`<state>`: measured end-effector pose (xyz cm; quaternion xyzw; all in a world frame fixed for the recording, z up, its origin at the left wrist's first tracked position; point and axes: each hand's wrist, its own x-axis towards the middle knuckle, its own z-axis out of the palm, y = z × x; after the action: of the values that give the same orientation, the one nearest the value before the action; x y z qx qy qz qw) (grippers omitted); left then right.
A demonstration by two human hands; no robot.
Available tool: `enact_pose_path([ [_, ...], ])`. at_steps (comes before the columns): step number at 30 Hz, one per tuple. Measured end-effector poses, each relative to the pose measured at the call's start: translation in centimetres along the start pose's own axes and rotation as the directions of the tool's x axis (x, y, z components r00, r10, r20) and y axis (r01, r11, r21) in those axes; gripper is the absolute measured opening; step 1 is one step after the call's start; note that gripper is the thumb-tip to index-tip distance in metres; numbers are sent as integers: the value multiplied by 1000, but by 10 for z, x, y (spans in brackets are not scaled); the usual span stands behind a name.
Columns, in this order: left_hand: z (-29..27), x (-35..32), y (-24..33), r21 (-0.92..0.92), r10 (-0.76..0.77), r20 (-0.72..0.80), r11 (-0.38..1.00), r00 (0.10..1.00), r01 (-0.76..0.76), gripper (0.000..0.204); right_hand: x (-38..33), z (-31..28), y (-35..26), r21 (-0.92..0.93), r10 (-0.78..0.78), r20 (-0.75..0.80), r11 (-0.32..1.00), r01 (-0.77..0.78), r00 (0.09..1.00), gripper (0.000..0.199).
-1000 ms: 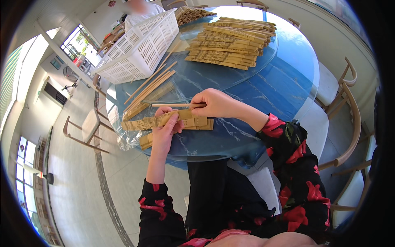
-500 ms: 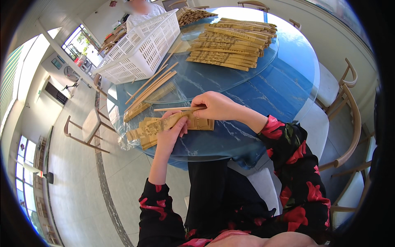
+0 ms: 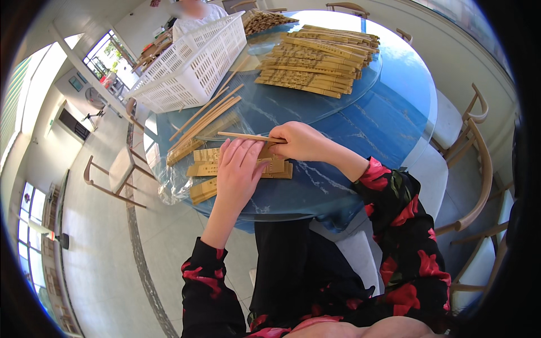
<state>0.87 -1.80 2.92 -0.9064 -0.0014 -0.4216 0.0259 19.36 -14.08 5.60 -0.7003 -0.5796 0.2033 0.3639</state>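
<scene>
Two stacks of flat golden-brown printed chopstick sleeves [image 3: 204, 169] lie near the front edge of the table. Over them rests my left hand [image 3: 241, 163], palm down with its fingers stretched out, its fingertips close to a pair of wooden chopsticks [image 3: 243, 136]. My right hand [image 3: 297, 141] is closed around the right end of these chopsticks, which lie nearly level and point left. Part of a sleeve [image 3: 270, 151] shows below the right fingers; what touches it there is partly hidden. More loose chopsticks [image 3: 211, 119] lie to the left, beyond my left hand.
A large pile of sleeves [image 3: 315, 62] covers the far part of the round glass-topped table [image 3: 360, 127]. At the far left stands a white slotted plastic crate [image 3: 191, 67]. Crumpled clear plastic [image 3: 173, 186] lies at the left edge. Another person [image 3: 197, 19] sits behind the crate.
The sleeve my left hand was gripping has left that hand, which now lies flat over the stacks. My right hand keeps hold of the chopsticks and has shifted slightly.
</scene>
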Motion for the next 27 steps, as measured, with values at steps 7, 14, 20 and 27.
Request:
enact_pose_path([
  [7, 2, -1, 1, -183, -125, 19, 975, 992, 126, 41, 0, 4, -1, 161, 37, -2, 986, -36, 999, 24],
  [14, 3, -7, 2, -268, -217, 75, 936, 973, 230, 35, -1, 10, 0, 11, -17, -55, 1000, 18, 998, 27],
  [20, 3, -9, 2, -324, -293, 77, 896, 953, 302, 31, -2, 11, -1, 43, -29, -74, 999, 32, 997, 28],
  [27, 4, -8, 2, -349, -323, 100, 874, 941, 337, 32, -6, 8, -6, 6, -56, -105, 998, 57, 993, 28],
])
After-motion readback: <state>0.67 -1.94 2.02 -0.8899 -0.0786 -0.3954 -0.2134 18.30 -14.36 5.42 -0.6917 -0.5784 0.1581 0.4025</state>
